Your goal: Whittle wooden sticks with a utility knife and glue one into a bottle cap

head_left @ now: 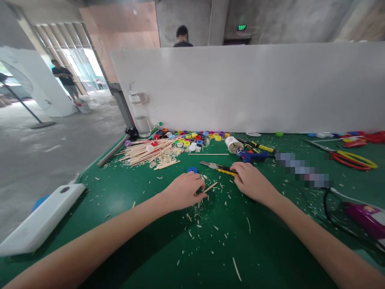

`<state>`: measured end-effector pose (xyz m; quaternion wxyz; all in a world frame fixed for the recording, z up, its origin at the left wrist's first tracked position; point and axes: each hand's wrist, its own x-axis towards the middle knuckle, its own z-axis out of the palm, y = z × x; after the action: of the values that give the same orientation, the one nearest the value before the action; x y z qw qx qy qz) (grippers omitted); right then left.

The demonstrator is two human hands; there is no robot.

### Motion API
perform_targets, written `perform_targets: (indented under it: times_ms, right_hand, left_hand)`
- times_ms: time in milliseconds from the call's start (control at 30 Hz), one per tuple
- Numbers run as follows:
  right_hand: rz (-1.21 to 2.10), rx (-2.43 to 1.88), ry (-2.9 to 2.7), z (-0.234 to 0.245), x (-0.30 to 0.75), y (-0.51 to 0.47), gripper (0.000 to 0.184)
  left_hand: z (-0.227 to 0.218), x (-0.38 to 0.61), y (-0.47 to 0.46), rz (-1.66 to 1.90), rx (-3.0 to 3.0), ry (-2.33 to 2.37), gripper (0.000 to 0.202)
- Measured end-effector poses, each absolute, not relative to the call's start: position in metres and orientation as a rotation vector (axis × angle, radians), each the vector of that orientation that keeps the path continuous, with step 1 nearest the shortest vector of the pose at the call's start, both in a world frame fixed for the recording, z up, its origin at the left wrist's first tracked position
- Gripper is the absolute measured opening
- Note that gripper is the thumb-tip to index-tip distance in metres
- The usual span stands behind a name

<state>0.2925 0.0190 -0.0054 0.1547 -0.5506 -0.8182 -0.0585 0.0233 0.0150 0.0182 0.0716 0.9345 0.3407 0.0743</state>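
Observation:
My left hand (184, 190) rests on the green table (210, 249) with its fingers curled round a short wooden stick (210, 187) that pokes out to the right. A blue bottle cap (192, 169) lies just beyond its knuckles. My right hand (252, 181) lies a little to the right, its fingers closed on the yellow handle end of a utility knife (218, 167), whose blade points left. Wood shavings are scattered around both hands.
A pile of wooden sticks (147, 152) and several coloured caps (195, 138) lie at the back left. Behind my right hand are a white cup (233, 143) on its side, a blue glue gun (252, 155) and scissors (355, 159). A white board (255, 88) walls the back edge; a white device (39, 218) lies left.

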Motion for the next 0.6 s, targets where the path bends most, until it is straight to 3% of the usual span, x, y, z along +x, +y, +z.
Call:
perform_targets:
  times_ms: [233, 433, 600]
  right_hand:
    - [-0.144, -1.594, -2.340, -0.007, 0.288, 0.019, 0.025]
    - [-0.253, -1.486, -2.337, -0.015, 0.290, 0.017, 0.044]
    - [-0.332, -1.497, -2.335, -0.013, 0.290, 0.015, 0.038]
  left_hand:
    - [0.021, 0.026, 0.015, 0.208, 2.655, 1.063, 0.019]
    - [0.025, 0.014, 0.021, 0.385, 2.237, 1.059, 0.026]
    - [0.020, 0.011, 0.028, 0.597, 2.061, 1.007, 0.027]
